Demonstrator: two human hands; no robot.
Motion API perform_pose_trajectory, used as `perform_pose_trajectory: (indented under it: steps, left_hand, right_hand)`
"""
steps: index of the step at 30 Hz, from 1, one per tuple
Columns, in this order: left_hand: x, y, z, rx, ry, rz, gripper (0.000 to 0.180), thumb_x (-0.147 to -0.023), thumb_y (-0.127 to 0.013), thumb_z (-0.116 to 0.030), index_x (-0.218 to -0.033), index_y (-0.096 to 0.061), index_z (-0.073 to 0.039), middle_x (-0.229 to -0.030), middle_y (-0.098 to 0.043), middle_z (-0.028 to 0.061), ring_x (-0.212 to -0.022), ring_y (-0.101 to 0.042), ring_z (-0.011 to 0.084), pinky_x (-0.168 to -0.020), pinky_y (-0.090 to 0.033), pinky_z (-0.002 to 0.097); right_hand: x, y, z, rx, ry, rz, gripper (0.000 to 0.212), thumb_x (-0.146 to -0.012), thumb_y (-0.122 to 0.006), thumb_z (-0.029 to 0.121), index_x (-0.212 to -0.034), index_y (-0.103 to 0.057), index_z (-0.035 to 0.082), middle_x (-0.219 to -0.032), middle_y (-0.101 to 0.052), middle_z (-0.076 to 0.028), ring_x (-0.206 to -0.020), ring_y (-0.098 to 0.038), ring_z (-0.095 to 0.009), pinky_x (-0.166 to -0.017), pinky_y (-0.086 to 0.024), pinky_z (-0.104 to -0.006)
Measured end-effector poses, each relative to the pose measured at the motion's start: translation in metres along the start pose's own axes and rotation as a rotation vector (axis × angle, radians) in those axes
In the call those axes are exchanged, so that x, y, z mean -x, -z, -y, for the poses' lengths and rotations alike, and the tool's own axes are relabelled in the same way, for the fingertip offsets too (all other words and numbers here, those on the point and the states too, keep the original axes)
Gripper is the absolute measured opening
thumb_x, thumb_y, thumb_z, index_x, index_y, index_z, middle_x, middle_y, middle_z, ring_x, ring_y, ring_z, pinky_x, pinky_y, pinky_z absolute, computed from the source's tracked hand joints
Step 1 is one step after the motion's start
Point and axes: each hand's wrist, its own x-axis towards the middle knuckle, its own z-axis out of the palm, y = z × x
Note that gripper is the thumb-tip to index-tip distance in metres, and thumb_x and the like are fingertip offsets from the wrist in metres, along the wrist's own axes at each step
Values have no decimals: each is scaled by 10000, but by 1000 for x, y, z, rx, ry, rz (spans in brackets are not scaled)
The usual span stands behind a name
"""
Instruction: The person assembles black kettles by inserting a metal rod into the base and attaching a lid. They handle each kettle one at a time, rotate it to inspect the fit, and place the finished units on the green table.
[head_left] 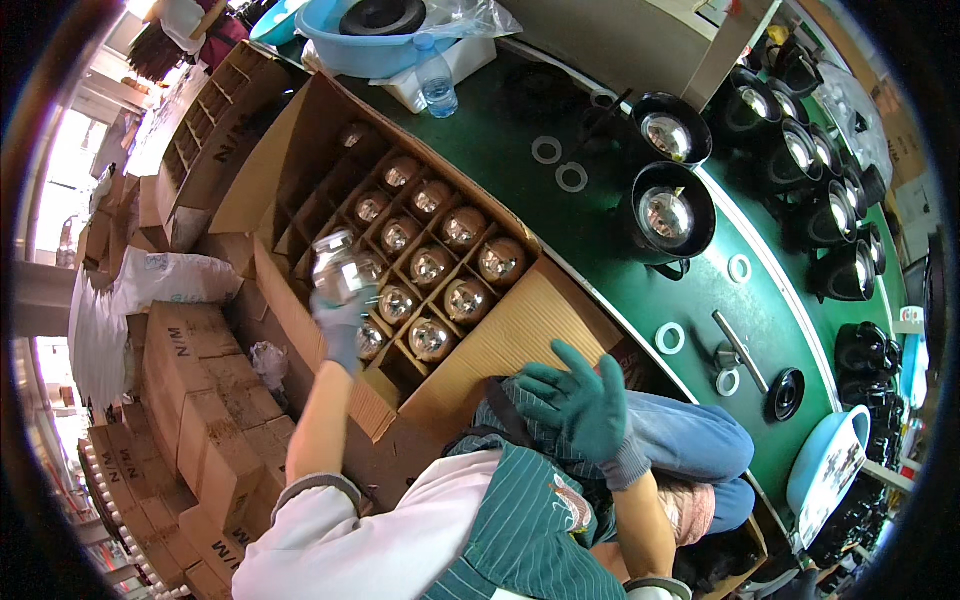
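Note:
My left hand [340, 325], in a grey-green work glove, grips a silvered glass flask liner [342, 265] over the near left side of a divided cardboard box [495, 335]. The hand and liner are slightly blurred. Below and beside them, several more mirrored liners [431, 266] stand one to a cell between cardboard dividers; a few cells at the left and near edge hold none. My right hand [580, 405], in a dark green glove, is held palm up above my lap, fingers spread, with nothing in it. It is nearest to the box's near flap.
On the green workbench [620, 300] stand black jugs [667, 215] with silvered liners inside, white rings [670, 338], a metal rod tool [740, 352] and a black disc [785, 394]. A water bottle [436, 80] and blue basin [360, 50] sit behind. Stacked cartons [205, 400] fill the left.

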Motion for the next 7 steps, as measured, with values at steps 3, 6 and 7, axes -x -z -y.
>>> perform_pose_trajectory:
  steps: [3,6,7]
  left_hand:
    - [-75,93,32,-727,138,-276,1189,-605,-971,-242,-1571,-294,-91,-1452,-355,205,-1278,-494,396,-1088,-475,486]
    - [-115,103,11,-1469,76,-143,1193,-606,-972,-232,-1585,-290,-222,-1419,-406,174,-1303,-480,395,-1061,-495,525]
    - [-133,104,8,-1554,5,-51,1176,-647,-953,-215,-1598,-261,-226,-1501,-385,134,-1395,-420,379,-1107,-469,531]
  right_hand:
    - [22,12,6,106,101,-39,817,-1017,-331,724,-1589,-371,142,-1486,-519,-222,-1357,-517,-373,-1125,-407,-556]
    - [32,34,1,43,156,-1,771,-1042,-288,690,-1601,-364,164,-1532,-489,-229,-1419,-471,-393,-1143,-389,-583]
    - [35,34,-1,35,147,-49,783,-1034,-302,699,-1611,-347,173,-1538,-484,-225,-1434,-453,-400,-1169,-360,-599]
